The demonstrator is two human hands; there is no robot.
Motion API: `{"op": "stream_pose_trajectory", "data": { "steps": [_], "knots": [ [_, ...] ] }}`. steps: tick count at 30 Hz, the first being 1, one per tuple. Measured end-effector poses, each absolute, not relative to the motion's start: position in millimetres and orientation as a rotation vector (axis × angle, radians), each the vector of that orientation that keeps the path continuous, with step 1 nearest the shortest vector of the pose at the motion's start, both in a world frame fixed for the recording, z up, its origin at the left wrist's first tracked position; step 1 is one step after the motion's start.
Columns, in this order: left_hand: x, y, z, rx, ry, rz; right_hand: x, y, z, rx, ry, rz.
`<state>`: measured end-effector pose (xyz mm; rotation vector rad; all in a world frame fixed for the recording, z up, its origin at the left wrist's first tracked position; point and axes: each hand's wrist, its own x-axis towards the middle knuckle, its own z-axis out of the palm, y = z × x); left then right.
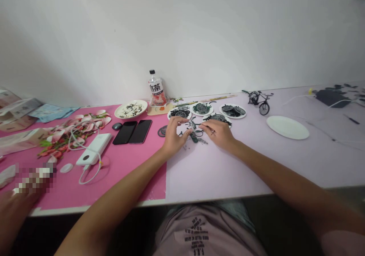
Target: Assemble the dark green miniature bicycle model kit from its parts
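Observation:
In the middle of the table, my left hand [174, 135] curls thumb and fingers around the left side of a small grey model bicycle part [193, 124]. Facing it, my right hand [219, 133] pinches at the part's right side. A thin dark piece [212, 132] shows against the right fingers; what lies between the fingertips is too small to make out. Dark green and grey pieces [194, 137] lie just below the hands. Beside my left hand are loose black model wheels [162, 131]. Just beyond the hands stand small plates of bicycle parts, including a plate of wheels [179, 113].
A finished-looking model bicycle [259, 101] stands at right, near an empty white oval plate [287, 127]. Leftward are two phones [140, 131], a white power bank [94, 149] with cable, artificial petals [82, 125] and a drink bottle [156, 89]. Another person's hand [31, 184] rests far left.

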<state>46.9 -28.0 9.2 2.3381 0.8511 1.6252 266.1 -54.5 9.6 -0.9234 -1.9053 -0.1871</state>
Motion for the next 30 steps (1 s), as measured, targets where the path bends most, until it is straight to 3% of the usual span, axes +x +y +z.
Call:
{"op": "stream_pose_trajectory", "data": {
  "steps": [30],
  "knots": [
    [53, -34, 13, 1.792, 1.003, 1.295, 266, -53, 4, -0.941, -2.016, -0.207]
  ]
}}
